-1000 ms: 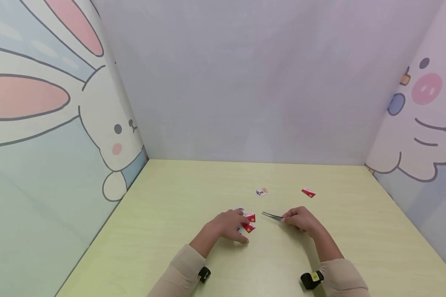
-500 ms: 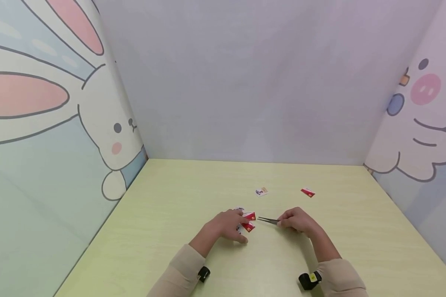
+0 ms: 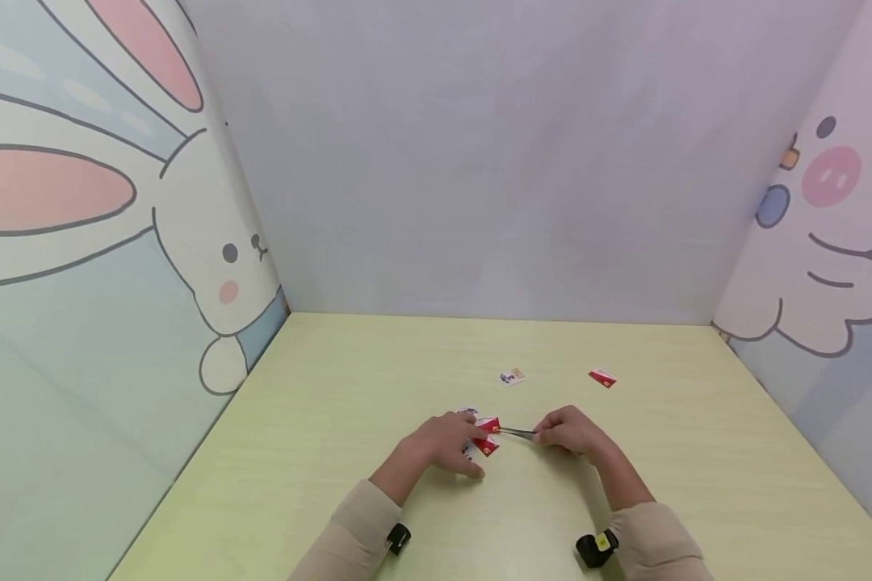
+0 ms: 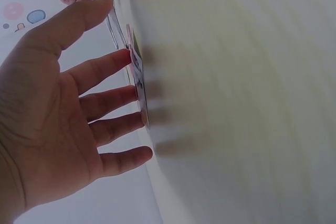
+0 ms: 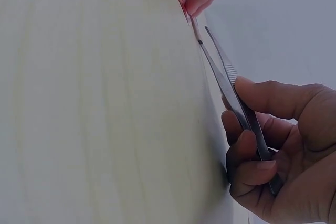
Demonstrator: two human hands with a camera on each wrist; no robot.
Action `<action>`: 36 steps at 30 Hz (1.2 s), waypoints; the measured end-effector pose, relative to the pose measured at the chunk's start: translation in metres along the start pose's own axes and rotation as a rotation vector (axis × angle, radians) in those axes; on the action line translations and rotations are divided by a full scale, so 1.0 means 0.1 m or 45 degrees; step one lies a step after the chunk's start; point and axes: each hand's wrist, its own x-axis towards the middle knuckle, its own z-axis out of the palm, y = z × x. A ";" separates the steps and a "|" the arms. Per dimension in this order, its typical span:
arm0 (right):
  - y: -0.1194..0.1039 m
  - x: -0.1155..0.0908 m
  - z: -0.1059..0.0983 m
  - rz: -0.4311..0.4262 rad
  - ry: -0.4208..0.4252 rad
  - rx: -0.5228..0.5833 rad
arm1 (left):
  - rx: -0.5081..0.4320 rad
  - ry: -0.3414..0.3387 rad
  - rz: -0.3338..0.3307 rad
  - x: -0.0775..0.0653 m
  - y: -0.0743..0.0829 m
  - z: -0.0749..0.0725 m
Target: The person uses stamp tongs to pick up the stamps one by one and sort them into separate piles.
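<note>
Left hand (image 3: 446,442) outspread, right hand (image 3: 567,429) pinching silver metal tweezers (image 5: 254,128), alignment seems underway, calling next for nipping the nearest flat red-and-white card (image 3: 490,424).

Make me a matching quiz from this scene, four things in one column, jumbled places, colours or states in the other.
1. Tweezers
2. Left hand
3. Left sleeve
4. Lone red-and-white card

A. Beige
B. Lying beyond the right hand
C. Gripped by the right hand
D. Spread over small cards

Pairs: 1-C; 2-D; 3-A; 4-B
</note>
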 end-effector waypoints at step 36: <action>-0.01 -0.23 -0.09 0.100 0.187 0.081 | 0.012 0.131 0.085 -0.18 0.01 0.02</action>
